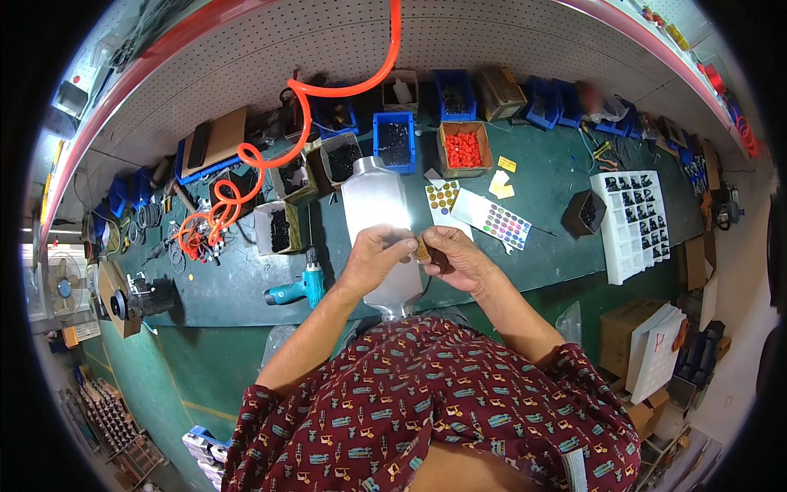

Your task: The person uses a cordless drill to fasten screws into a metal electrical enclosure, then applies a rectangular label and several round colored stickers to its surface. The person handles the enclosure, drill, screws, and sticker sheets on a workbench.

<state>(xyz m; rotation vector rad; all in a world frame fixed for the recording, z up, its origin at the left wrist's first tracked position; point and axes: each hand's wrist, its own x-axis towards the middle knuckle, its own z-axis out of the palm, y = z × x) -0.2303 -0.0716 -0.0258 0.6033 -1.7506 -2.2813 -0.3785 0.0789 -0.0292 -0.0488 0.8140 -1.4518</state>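
My left hand (377,254) and my right hand (461,258) meet above a shiny silver metal housing (379,197), which lies lengthwise on the bench with a narrow neck at each end. Pinched at my right fingertips is a small brown-gold piece (423,251), too small to name. The left thumb and fingers are closed and come up against its left side; what lies inside them is hidden. A teal cordless drill (305,287) lies left of the housing. Right of it are a sheet of round gold stickers (443,197) and a sheet of coloured round stickers (507,225).
Blue bins (395,141) and boxes of small parts line the back, including a carton of red pieces (464,149). A coiled orange air hose (305,123) hangs at left. A white compartment tray (635,225) with black parts and a dark box (584,213) stand at right.
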